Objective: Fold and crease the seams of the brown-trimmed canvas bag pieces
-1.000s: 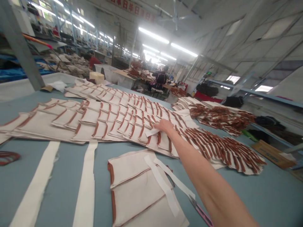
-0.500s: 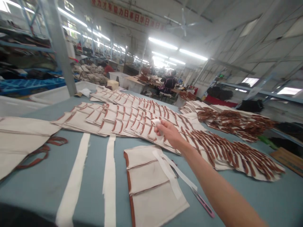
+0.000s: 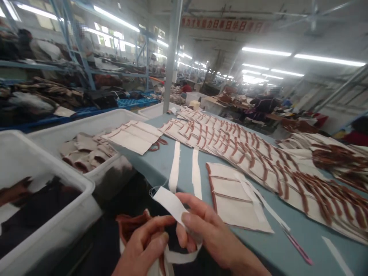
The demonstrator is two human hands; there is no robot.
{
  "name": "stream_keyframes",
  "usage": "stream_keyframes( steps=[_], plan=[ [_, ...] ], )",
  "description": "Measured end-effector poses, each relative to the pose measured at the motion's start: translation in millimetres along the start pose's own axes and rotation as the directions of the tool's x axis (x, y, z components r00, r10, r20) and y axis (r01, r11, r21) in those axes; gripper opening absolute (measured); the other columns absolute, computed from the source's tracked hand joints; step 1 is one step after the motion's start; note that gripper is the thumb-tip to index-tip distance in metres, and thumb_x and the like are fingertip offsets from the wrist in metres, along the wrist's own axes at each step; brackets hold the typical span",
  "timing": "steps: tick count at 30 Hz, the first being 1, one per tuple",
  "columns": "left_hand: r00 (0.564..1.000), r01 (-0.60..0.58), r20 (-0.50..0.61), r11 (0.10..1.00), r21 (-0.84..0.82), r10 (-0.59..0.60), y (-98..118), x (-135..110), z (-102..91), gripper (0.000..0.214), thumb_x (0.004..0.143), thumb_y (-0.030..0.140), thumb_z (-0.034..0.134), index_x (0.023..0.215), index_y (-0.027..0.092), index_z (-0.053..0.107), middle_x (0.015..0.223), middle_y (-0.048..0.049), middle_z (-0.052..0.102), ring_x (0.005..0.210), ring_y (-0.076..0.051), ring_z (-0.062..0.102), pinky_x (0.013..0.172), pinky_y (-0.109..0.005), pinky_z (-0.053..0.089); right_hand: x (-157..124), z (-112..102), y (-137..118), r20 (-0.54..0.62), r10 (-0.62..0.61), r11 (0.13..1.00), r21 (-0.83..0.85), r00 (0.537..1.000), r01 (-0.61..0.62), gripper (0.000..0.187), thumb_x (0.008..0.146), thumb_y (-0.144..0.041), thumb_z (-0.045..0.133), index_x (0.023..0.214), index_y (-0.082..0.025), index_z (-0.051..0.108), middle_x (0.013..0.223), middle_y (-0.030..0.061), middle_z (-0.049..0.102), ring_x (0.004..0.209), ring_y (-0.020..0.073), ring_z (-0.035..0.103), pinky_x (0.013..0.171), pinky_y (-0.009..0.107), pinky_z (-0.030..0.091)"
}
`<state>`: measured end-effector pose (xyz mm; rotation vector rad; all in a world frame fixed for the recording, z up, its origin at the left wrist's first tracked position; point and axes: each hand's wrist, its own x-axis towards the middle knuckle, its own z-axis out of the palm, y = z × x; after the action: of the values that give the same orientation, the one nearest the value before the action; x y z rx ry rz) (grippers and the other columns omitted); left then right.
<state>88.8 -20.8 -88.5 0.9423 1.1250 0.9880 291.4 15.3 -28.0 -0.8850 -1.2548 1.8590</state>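
Withdrawn to table edge [image 3: 157, 168], right fingers [image 3: 198, 205] pinch white strip [image 3: 171, 202], left fingers [image 3: 148, 227] seemingly cloth [image 3: 130, 222].

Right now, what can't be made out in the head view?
Head view:
- White strip in the right hand: lower end hidden by the left hand.
- Brown-trimmed piece at the left hand: lower part cut off by the bottom edge.
- Nearest bin: left side cut off by the left edge; dark contents indistinct.
- Red-lettered banner: right-end characters blurred.

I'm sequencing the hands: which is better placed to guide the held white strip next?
Right, most likely: the right hand pinches the white strip below its raised end, while the left hand holds the brown-edged fabric piece.
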Motion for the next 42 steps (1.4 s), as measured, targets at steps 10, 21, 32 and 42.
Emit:
stream_keyframes(
  steps=[10,21,32,42],
  plan=[
    [0.997,-0.029,-0.078,0.998,-0.057,0.024,22,-46,-0.7,0.055,0.082,0.066,0.088,0.102,0.015,0.085,0.068,-0.0034,0.075,0.056,-0.019,0.064,0.057,-0.025,0.051,-39,45,28,-0.079,0.145,0.970,-0.185,0.986,-0.157,0.077,0.096,-0.083,0.066,0.134,-0.016,0.068,0.072,-0.0021,0.062,0.060,0.0113,0.047,0.060,0.025,0.037],
    [0.985,-0.002,-0.170,1.000,0.028,0.007,17,-54,-3.1,0.041,0.090,0.054,0.080,0.074,0.017,0.076,0.069,-0.0030,0.074,0.058,-0.017,0.064,0.054,-0.023,0.049,-53,40,45,-0.367,-0.157,0.805,-0.585,0.917,-0.097,0.031,0.103,-0.045,0.070,0.126,-0.026,0.078,0.123,0.0102,0.080,0.114,0.0284,0.072,0.104,0.044,0.054],
    [0.994,-0.051,-0.089,0.991,0.125,0.062,11,-47,-2.8,0.040,0.091,0.052,0.081,0.078,0.014,0.083,0.067,-0.0027,0.071,0.063,-0.016,0.060,0.055,-0.019,0.048,-39,71,56,-0.389,-0.356,0.796,-0.603,0.849,0.057,0.024,0.097,-0.037,0.076,0.118,-0.025,0.075,0.118,0.0119,0.081,0.111,0.0308,0.073,0.104,0.047,0.056],
    [0.977,-0.195,-0.028,0.931,0.309,0.214,17,-41,-1.2,0.038,0.101,0.041,0.066,0.081,0.014,0.084,0.069,-0.0041,0.074,0.059,-0.018,0.064,0.054,-0.023,0.052,-26,65,68,-0.355,-0.212,0.938,-0.334,0.911,0.088,0.023,0.099,-0.037,0.070,0.107,-0.018,0.078,0.095,0.0056,0.082,0.078,0.0181,0.071,0.071,0.028,0.054]
  ],
)
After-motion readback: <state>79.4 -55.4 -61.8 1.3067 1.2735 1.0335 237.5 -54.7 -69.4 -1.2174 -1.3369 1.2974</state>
